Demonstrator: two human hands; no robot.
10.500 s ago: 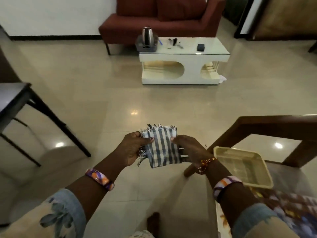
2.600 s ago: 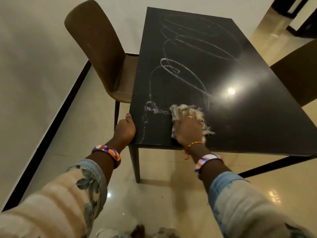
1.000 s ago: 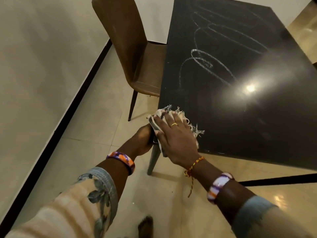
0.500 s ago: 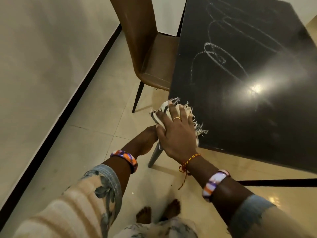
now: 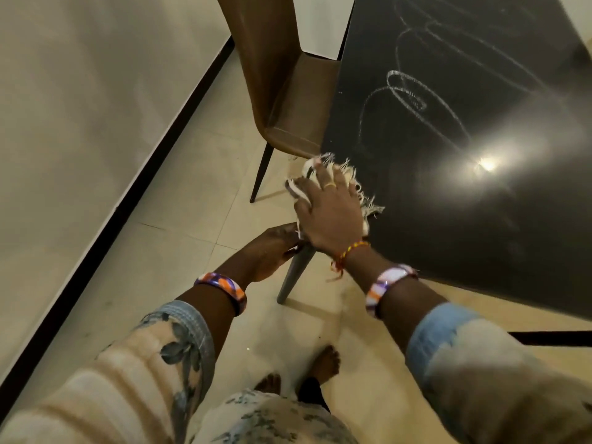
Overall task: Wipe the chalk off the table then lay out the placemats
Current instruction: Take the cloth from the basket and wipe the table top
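Note:
A black table (image 5: 480,219) carries white chalk scribbles (image 5: 413,97) across its middle and far part. My right hand (image 5: 330,213) lies flat with straight fingers on a fringed striped cloth (image 5: 368,206) at the table's near left corner, pressing it down. Part of the cloth hangs over the left edge. My left hand (image 5: 272,248) is below that corner, cupped beside the table leg (image 5: 293,274); its fingers are hidden under my right hand.
A brown chair (image 5: 282,84) stands tucked against the table's left side. A wall with a black skirting (image 5: 134,174) runs along the left. My bare feet (image 5: 323,363) stand on the tiled floor near the corner.
My right hand has slid the cloth further along the table's left edge, away from me. The chalk near the corner seen 2.6 s ago is gone. The left hand stays below the corner.

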